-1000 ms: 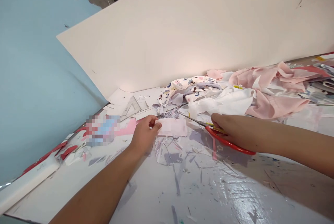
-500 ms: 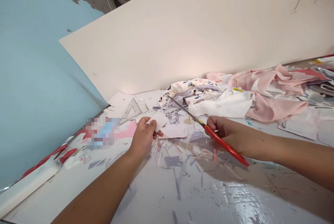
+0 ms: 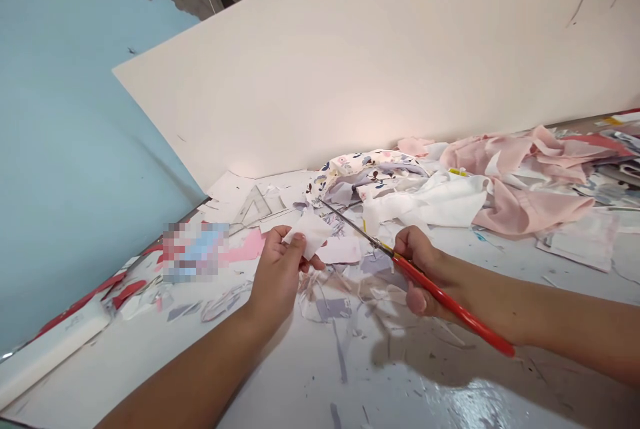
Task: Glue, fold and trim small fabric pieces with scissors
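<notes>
Between the thumb and fingers of my left hand (image 3: 285, 266) is a small white piece of fabric (image 3: 311, 232). My right hand (image 3: 425, 262) grips a pair of scissors (image 3: 445, 302) with long red handles. Their metal blades point up and left, past the right side of the white piece, and appear apart from it. A pale pink strip (image 3: 343, 250) lies on the table just beyond my left fingers. Floral fabric (image 3: 375, 169) is bunched behind the scissor tips.
White fabric (image 3: 440, 199) and pink fabric (image 3: 530, 206) lie heaped at the right. A clear set square (image 3: 255, 204) rests at the back left. Scraps and threads litter the white table (image 3: 290, 376). A tall pale board (image 3: 350, 76) stands behind, beside a blue wall (image 3: 60, 149).
The red scissor handles have swung down and right, with my right thumb now showing below them. My left hand has shifted slightly right with the white piece, which now shows more fully.
</notes>
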Action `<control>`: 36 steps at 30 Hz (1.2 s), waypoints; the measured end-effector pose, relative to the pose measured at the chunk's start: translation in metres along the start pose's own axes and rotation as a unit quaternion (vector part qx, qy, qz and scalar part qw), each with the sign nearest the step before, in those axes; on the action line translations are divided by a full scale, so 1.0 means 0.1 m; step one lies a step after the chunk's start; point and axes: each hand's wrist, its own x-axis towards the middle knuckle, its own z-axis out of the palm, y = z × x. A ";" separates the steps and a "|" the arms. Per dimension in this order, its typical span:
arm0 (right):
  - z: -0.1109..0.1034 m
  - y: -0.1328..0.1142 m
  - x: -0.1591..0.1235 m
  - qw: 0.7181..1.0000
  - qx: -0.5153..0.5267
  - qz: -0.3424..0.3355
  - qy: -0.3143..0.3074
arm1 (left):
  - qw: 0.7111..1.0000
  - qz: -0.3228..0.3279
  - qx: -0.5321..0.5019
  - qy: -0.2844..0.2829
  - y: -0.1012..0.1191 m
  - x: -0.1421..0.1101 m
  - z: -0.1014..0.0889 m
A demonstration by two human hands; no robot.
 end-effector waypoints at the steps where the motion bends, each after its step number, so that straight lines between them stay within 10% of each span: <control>1: 0.02 -0.02 -0.01 1.000 -0.019 0.002 0.012 | 1.000 0.005 -0.004 0.001 0.01 -0.02 0.01; 36: 0.08 -0.15 -0.06 0.997 -0.075 0.031 0.006 | 0.998 0.048 -0.017 -0.043 0.09 -0.20 0.07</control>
